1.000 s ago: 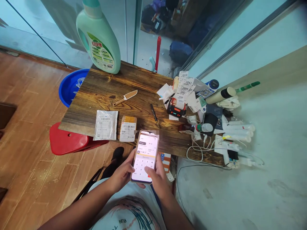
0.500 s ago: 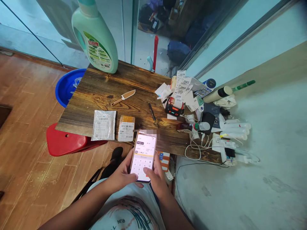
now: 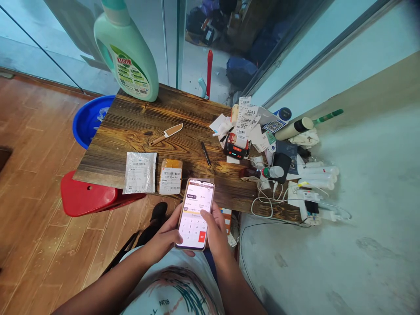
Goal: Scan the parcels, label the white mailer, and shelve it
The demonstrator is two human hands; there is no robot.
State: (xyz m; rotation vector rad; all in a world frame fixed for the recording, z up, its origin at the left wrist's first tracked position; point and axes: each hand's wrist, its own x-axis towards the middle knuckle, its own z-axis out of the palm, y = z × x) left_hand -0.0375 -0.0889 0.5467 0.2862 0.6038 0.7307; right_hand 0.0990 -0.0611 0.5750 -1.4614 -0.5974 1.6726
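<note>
A smartphone (image 3: 193,218) with a lit number keypad is held upright in front of my body, close to the table's near edge. My left hand (image 3: 169,238) grips its left side, the thumb at the lower left of the screen. Around the right side is my right hand (image 3: 215,227), its thumb over the upper right of the keypad. Just beyond the phone on the wooden table (image 3: 131,135) lie a small brown box (image 3: 170,176) with a label and a white plastic mailer (image 3: 140,173). A black pen (image 3: 205,153) and a knife (image 3: 166,134) lie farther back.
A large green detergent bottle (image 3: 127,57) stands at the table's far left corner. On the right are a label printer (image 3: 236,145) with numbered slips, a bottle lying down (image 3: 272,172), white cables (image 3: 262,205) and rolls. A red stool (image 3: 88,192) and blue basin (image 3: 82,122) are at left.
My right thumb has moved up from the lower keypad to its upper right. My left thumb has shifted slightly left and up. The view has shifted a little.
</note>
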